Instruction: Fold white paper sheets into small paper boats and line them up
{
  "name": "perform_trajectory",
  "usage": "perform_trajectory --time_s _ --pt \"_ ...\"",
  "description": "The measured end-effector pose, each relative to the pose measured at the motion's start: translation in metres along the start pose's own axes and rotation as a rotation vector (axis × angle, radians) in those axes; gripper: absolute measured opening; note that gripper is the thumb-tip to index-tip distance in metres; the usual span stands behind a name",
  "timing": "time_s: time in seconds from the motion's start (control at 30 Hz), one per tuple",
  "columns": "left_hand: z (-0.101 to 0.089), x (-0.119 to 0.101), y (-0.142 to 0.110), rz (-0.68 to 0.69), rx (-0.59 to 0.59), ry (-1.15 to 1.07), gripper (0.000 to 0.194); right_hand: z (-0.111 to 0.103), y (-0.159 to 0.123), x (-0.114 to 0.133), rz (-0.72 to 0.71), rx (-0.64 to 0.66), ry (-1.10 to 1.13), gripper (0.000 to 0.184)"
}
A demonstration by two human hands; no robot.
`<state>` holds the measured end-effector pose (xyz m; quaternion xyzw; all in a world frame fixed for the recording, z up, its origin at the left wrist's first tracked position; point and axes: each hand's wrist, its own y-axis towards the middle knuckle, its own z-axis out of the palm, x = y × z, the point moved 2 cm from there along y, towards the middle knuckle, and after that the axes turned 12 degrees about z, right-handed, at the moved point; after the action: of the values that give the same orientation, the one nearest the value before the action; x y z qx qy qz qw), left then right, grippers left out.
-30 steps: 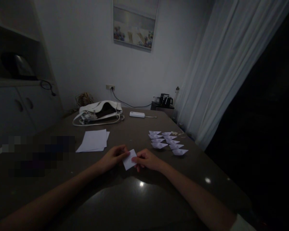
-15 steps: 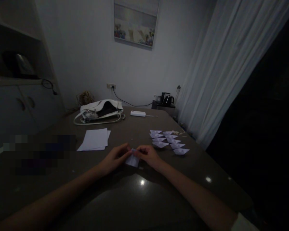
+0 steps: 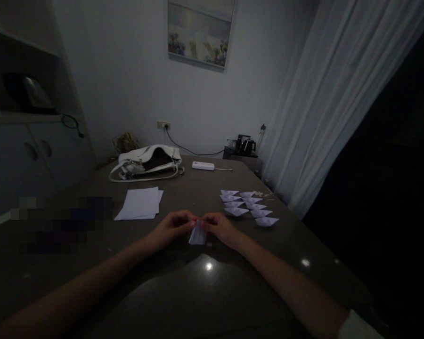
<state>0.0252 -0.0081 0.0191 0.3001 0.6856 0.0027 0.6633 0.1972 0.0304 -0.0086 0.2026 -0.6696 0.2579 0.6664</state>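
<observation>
Between my two hands is a small folded piece of white paper [image 3: 198, 234], held up over the dark table. My left hand [image 3: 175, 225] pinches its upper left edge between thumb and fingers. On the other side, my right hand [image 3: 220, 228] grips the upper right edge the same way. The fingertips of both hands nearly meet at the top and hide that part of the paper. To the right of my hands, several folded paper boats [image 3: 236, 212] stand in two rows. A stack of flat white sheets [image 3: 139, 203] lies beyond my left hand.
A white handbag [image 3: 150, 160] sits at the table's far left. Near the far edge lies a white power bank [image 3: 203, 165] with a short cable. Small scraps [image 3: 262, 194] lie behind the boats. A white curtain [image 3: 304, 108] hangs at the right.
The folded paper has turned between my fingers and now hangs more upright, as a narrower shape. My left hand has shifted slightly right, so the fingertips are closer together.
</observation>
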Motion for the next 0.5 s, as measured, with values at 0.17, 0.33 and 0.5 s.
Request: perform_trajectory --time_s 0.17,0.33,0.5 --pt "-0.0003 0.0012 0.0 -0.042 -0.005 -0.002 0.028 0.001 -0.002 0.0037 0.036 0.003 -0.022 0.039" --pt "0.0002 -0.0038 -0.0006 0.004 -0.011 0.082 0.024 -0.0005 -0.0024 0.0037 0.037 0.014 -0.015 0.037" --pt "-0.0018 -0.0068 -0.0012 0.097 -0.075 0.309 0.02 0.0003 -0.0017 0.0046 0.005 -0.013 -0.13 0.035"
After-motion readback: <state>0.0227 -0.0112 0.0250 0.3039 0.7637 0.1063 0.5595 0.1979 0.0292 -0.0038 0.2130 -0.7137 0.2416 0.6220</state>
